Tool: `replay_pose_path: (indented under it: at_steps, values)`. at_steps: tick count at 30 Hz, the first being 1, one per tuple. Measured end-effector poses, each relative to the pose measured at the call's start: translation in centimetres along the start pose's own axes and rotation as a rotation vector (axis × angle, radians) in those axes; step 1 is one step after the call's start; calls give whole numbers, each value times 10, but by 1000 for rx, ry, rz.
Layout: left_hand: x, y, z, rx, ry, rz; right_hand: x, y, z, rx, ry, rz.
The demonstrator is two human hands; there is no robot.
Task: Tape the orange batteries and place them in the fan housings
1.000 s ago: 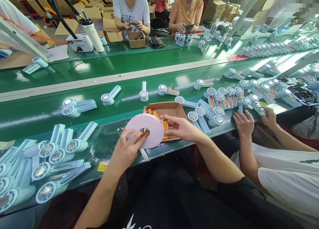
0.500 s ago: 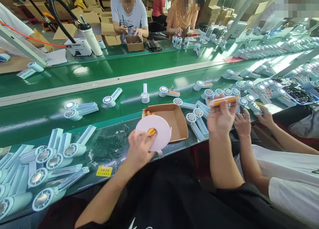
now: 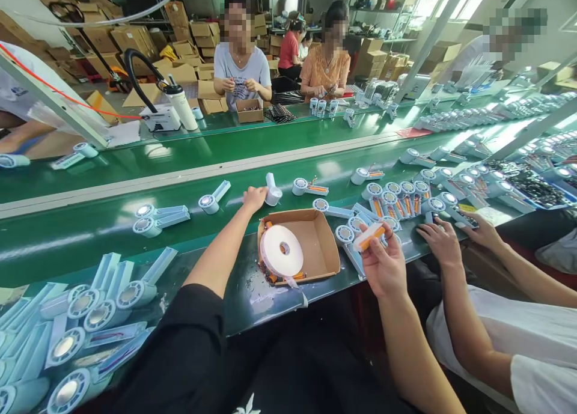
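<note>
My left hand (image 3: pixel 255 199) reaches across to the green belt. Its fingers close on the side of a light blue handheld fan housing (image 3: pixel 273 193), whose handle points away from me. Raised over the table's front edge, my right hand (image 3: pixel 384 262) pinches an orange battery (image 3: pixel 370 236) with a white strip along one face. Between my arms, a roll of white tape (image 3: pixel 270 253) lies in a shallow cardboard box (image 3: pixel 322 246), on top of several orange batteries (image 3: pixel 265 226). The tape's loose end hangs over the box's front rim.
Many fan housings (image 3: pixel 101 315) crowd the table on the left. More fans with orange batteries (image 3: pixel 396 200) stand to the right, close to a co-worker's hands (image 3: pixel 439 243). Other people sit across the belt (image 3: pixel 202 143). A black-hosed device (image 3: pixel 160 116) stands at the far left.
My left hand has left the tape roll, which now rests in the box, and moved forward to the fan housing. My right hand has come lower and nearer with the battery.
</note>
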State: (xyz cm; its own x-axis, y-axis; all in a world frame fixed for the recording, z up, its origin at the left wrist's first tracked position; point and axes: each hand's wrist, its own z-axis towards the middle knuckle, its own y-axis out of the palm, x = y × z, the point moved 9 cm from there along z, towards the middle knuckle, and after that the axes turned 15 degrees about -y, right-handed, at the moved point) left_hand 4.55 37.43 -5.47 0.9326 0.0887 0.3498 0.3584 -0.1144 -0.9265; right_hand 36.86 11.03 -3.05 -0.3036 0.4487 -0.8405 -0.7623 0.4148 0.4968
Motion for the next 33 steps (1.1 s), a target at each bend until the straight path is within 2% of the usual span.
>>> replay_pose_path:
  at_steps: [4,6,9,11,15,18,23,26,29,33]
  values:
    - [28,23,-4,-121,181,-81,7,-33,-5,51,54,-42]
    - [41,29,-10,-163,259,-106,11,-43,-7,77,67,-58]
    - [50,25,-15,-156,330,-93,11,-46,-5,101,55,-83]
    - [49,15,-15,-122,354,-49,8,-38,-1,80,40,-101]
    - [37,0,-11,-70,360,83,8,0,20,-44,9,-122]
    - [30,3,-14,-85,381,177,18,43,45,-168,-6,-127]
    - [36,14,-24,-121,451,274,53,124,84,-431,-5,-149]
    - [42,20,-25,-135,460,302,82,161,97,-602,25,-205]
    - [46,27,-22,-153,437,311,109,182,104,-776,-2,-378]
    - [48,34,-16,-171,369,301,134,190,109,-906,-55,-575]
